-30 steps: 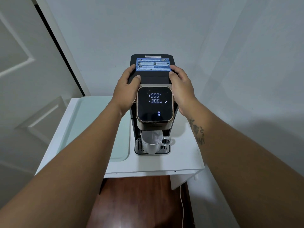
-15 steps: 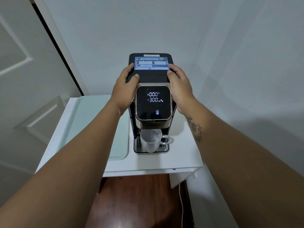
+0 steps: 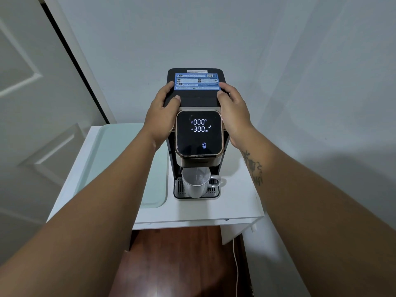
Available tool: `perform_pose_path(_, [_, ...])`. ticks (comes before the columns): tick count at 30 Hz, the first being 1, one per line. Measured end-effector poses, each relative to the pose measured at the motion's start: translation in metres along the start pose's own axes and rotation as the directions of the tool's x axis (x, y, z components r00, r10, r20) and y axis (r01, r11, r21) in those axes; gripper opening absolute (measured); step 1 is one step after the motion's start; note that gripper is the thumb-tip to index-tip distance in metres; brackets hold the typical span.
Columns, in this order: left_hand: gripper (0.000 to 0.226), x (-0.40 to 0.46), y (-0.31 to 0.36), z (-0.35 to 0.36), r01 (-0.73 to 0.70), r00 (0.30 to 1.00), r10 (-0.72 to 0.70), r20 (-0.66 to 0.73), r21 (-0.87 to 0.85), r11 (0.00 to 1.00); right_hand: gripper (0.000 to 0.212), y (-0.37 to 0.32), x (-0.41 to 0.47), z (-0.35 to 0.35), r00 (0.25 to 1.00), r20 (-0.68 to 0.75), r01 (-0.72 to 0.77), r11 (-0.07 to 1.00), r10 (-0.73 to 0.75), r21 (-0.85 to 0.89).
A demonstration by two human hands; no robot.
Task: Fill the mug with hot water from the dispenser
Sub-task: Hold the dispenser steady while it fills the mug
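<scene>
White walls are closing in a corner behind a white desk (image 3: 192, 213), with a panelled door left of the dispenser (image 3: 194, 99) and dark wood floor showing below the desk edge. The dispenser is standing upright on the desk, black body, blue label on its lid. Its display (image 3: 198, 133) is reading 000 over 300 ml, with a start/stop icon below.

The mug (image 3: 196, 185) is sitting upright on the drip tray (image 3: 214, 192) under the dispenser's spout, handle pointing to the dispenser's right. A thin stream appears to be falling into it; the water level is too hard to read.

The left hand (image 3: 161, 116) is lying against the dispenser's left side, fingers (image 3: 169, 88) spread flat and wrapping over the top edge. The right hand (image 3: 234, 112) is mirroring it on the right side, fingers (image 3: 225, 87) likewise curved over the lid. Both are bracing the dispenser, not gripping the mug.

Key relation: the mug is lying below and nearer the wearer than both hands, in front of the dispenser, long axis vertical. Its handle is facing the right hand's side, so that hand is looking like the better one for the pickup. Judgement: filling is under way; hot water risk if lifted early.
</scene>
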State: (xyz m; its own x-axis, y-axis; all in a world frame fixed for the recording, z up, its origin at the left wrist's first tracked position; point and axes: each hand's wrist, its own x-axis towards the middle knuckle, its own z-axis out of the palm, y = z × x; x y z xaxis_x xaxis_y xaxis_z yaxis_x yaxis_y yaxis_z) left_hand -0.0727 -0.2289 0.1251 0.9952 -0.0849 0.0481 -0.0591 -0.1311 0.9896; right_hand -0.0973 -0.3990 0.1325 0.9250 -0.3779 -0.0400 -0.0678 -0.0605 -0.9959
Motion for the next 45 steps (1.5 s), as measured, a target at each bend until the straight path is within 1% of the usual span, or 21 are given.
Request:
perform_pose_path(30, [0.045,-0.0026,0.0027,0.0001,0.015,1.0,-0.015,0.003,0.0,1.0,0.036,0.0015,0.0025,-0.0003,1.0,-0.007,0.011,1.0,-0.011,-0.004])
perform_pose_path(41, [0.044,-0.002,0.0025,0.0008,0.008,1.0,-0.008,-0.004,0.007,1.0,0.031,0.0014,0.0024,-0.0004,1.0,-0.005,0.009,1.0,-0.009,-0.001])
perform_pose_path(45, [0.044,-0.0017,0.002,0.0002,0.009,1.0,-0.009,-0.002,0.01,1.0,0.025,0.0011,0.0021,-0.0004,1.0,-0.005,0.014,1.0,-0.014,-0.008])
